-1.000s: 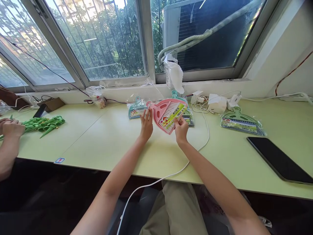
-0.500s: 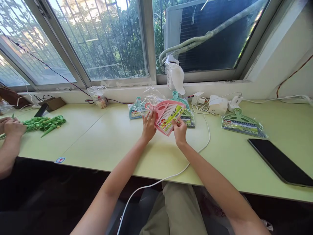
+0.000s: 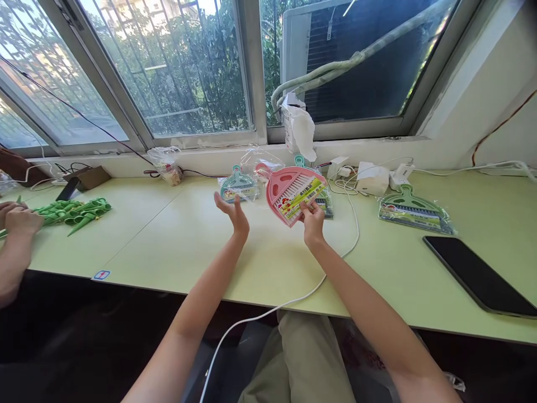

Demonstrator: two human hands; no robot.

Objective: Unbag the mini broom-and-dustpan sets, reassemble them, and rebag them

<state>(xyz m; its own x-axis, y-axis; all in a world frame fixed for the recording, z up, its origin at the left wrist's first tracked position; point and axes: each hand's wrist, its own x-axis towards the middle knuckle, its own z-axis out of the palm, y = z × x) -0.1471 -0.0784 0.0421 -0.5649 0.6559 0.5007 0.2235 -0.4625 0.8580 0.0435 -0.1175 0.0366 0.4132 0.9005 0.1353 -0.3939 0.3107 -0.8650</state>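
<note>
My right hand (image 3: 313,222) grips the lower right edge of a pink dustpan and brush set (image 3: 289,193), holding it tilted above the table. A yellow-green label crosses its white bristles. My left hand (image 3: 235,214) is apart from the set, fingers spread, with nothing in it. Just beyond that hand lies a green dustpan and brush set (image 3: 237,184) with clear plastic around it. Another green set (image 3: 328,205) is mostly hidden behind the pink one. A wrapped green set (image 3: 413,208) lies farther right.
A white cable (image 3: 356,224) runs across the table and over its front edge. A black phone (image 3: 478,274) lies at right. Chargers (image 3: 371,178) stand by the wall. At left, another person's hands (image 3: 19,218) are beside green leaf-like pieces (image 3: 84,212).
My left hand has let go of the pink set and moved left, its fingers opening. The pink set, in my right hand, has shifted slightly right and turned.
</note>
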